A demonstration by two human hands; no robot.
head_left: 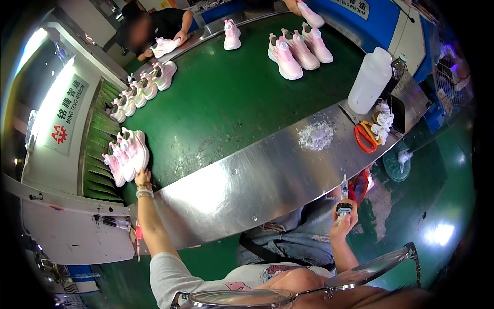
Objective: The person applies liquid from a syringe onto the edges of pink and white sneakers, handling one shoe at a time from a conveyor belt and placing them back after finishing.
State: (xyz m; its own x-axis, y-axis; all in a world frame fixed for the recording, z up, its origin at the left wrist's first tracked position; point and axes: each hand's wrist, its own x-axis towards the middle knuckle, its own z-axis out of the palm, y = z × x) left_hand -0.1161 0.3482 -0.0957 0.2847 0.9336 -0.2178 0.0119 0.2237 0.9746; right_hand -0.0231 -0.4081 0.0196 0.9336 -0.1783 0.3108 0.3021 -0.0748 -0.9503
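Observation:
Stretched out to the left, my left hand [143, 178] closes its fingers on the near end of a pink and white sneaker [136, 147]. That sneaker is the rightmost of a small group on the green belt [216, 98], with pink sneakers [117, 162] close beside it. My right hand [343, 222] is closed around a slim, syringe-like tool [344, 191] with a clear barrel and a narrow tip pointing up. It is just off the near edge of the metal ledge [231, 180]. A black piece shows at the fingers; its kind is unclear.
Several sneakers [141, 87] line the belt's left side; three sneakers [296, 51] stand far right. Scissors [364, 136], a white bottle [370, 80], a dark bottle [395, 74] and white scraps [316, 135] occupy the ledge. Two co-workers' hands hold shoes across the belt.

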